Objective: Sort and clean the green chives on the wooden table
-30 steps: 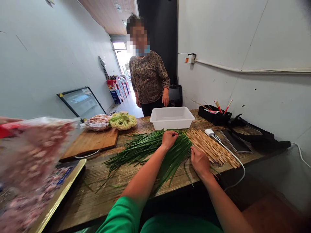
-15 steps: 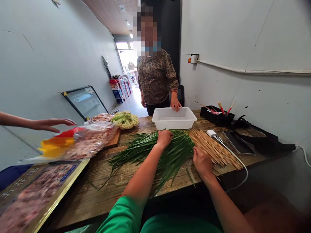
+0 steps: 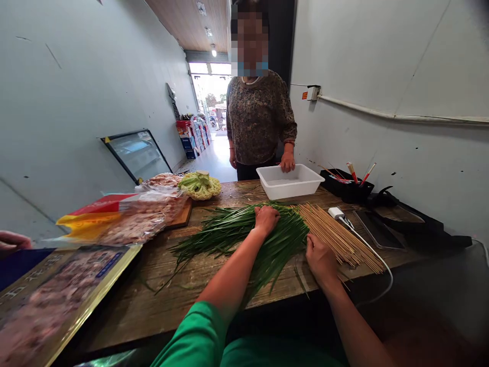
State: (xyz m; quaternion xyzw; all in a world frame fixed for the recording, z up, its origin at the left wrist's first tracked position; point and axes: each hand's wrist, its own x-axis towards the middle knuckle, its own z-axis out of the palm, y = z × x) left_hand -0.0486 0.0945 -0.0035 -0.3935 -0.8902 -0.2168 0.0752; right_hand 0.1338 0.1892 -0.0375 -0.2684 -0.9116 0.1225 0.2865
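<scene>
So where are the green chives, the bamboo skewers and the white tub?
green chives (image 3: 225, 230): head view, middle of the leafy pile.
bamboo skewers (image 3: 336, 233): head view, middle of the bundle.
white tub (image 3: 294, 191): head view, front wall.

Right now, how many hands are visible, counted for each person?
Camera wearer: 2, left hand on the chives, right hand by the skewers.
Person opposite: 2, one hand on the white tub, other hand hanging.
Hand at the left edge: 1.
Total: 5.
</scene>
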